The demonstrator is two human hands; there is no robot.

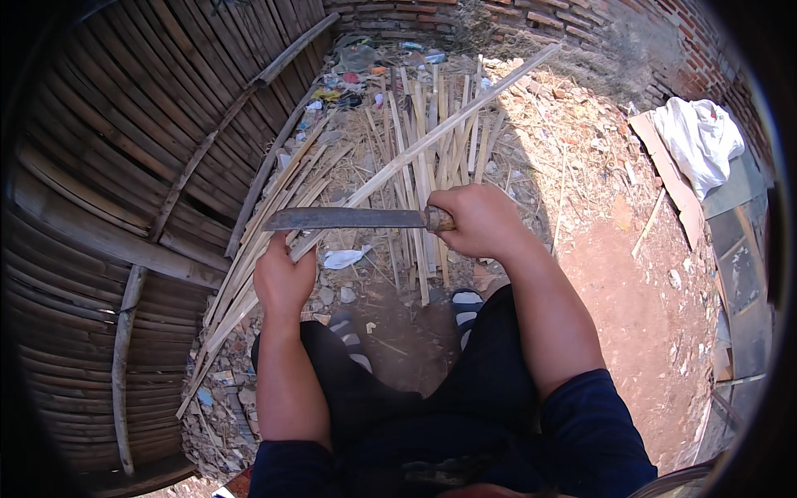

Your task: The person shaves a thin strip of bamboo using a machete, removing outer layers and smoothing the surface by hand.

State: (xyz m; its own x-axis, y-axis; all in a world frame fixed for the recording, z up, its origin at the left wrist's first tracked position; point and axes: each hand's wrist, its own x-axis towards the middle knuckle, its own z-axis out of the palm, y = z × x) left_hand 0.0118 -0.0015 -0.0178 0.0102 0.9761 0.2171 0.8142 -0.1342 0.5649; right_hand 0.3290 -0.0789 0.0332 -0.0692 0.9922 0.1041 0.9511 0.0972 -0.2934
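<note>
In my right hand is the short wooden handle of a machete, fingers wrapped round it. Its long dark blade points left and lies across a pale wooden strip. My left hand grips that strip near its lower end, just below the blade's tip. From there the strip slants up and away to the far right. Whether the edge bites into the wood cannot be made out. Beyond my hands, a pile of similar strips lies on the ground. More long strips lean together on the left.
A slatted bamboo wall stands close on the left, a brick wall at the back. On the right are a white sack and flat boards. Rubble and litter, including a white scrap, cover the ground near my sandalled feet.
</note>
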